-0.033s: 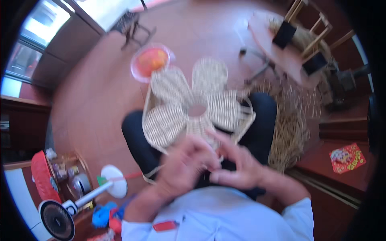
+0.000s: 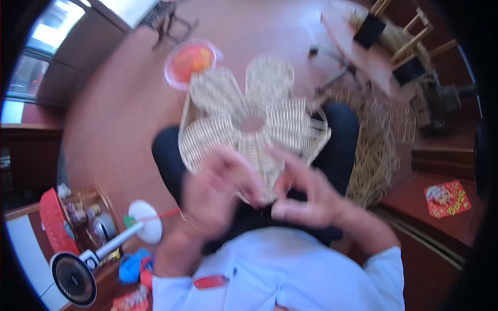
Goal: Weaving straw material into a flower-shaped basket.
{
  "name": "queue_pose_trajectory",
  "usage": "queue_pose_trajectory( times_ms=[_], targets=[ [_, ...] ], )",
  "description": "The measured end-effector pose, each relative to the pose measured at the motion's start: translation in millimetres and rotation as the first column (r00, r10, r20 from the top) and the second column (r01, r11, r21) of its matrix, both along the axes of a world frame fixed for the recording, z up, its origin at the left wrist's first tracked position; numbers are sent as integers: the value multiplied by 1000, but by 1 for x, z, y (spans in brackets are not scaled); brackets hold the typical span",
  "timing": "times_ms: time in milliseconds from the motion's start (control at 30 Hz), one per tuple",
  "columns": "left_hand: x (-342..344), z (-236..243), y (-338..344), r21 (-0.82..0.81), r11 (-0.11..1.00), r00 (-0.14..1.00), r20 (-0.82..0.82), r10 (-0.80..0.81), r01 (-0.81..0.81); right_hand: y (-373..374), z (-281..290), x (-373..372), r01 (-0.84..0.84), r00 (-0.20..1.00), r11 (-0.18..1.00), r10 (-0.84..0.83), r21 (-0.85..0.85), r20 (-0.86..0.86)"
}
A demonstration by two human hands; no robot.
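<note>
A flower-shaped wicker piece (image 2: 251, 137) of pale cane lies across my thighs, its broad woven petals set around a round hole. Loose strands show at its right side, where the weave is more open. Over its near edge, my left hand (image 2: 223, 179) is smeared by motion, and its fingers are too blurred to read. My right hand (image 2: 308, 194) is beside it, thumb and forefinger spread apart, with no strand visible between them. A small gap separates the two hands. Whether either touches the near petal cannot be made out.
A heap of loose cane strands (image 2: 376, 166) lies on the floor at my right. Beyond the wicker is a pinkish basin (image 2: 189, 65). At lower left are a fan (image 2: 74, 280) and a shelf of small items (image 2: 96, 223). Wooden-framed chairs (image 2: 410, 67) stand far right.
My hands have drawn apart, the left one moving left and forward. The view has tilted slightly, so the wicker piece and basin appear higher in the picture.
</note>
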State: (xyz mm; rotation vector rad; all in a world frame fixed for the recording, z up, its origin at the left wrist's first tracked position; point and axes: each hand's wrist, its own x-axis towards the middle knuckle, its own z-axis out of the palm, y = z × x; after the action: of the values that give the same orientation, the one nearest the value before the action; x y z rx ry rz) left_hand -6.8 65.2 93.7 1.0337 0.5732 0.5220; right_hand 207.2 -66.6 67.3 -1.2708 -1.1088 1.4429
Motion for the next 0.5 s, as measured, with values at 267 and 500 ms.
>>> queue_pose_trajectory(
  times_ms=[267, 500],
  targets=[
    [-330, -77, 213, 360, 497, 528, -13, 849, -789, -87, -88, 215, 847, 526, 527, -850, -66, -35],
    [-363, -129, 185, 322, 512, 463, -221, 858, -796, -274, -148, 387, 957, 120, 231, -866, 176, 486]
  ],
)
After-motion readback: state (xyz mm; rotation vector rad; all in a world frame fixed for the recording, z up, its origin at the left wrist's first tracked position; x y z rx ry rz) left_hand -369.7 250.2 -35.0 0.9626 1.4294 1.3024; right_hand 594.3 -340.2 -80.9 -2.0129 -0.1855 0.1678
